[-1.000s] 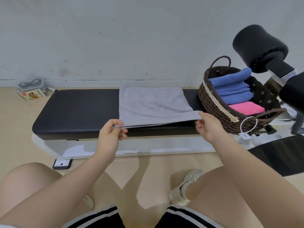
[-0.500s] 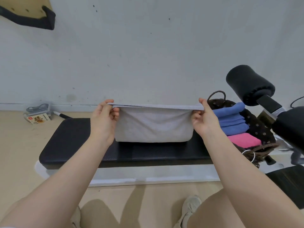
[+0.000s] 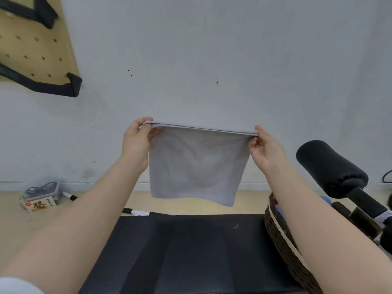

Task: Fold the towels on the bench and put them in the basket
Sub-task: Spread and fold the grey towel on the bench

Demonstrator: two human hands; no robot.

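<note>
- Pegboard (image 3: 31, 45), upper left of frame, on grey wall (image 3: 212, 60); black brackets on it.
- Small printed box (image 3: 40, 205), lower left, on floor; marker (image 3: 71, 196) just right of it.
- Black padded roller (image 3: 331, 168), right edge.

On the floor to your left, by the wall, lies a small box (image 3: 39, 205) with a red square mark at one corner and a large dark Chinese character on its pale label; the smaller print beside it is too blurred to read.
</note>
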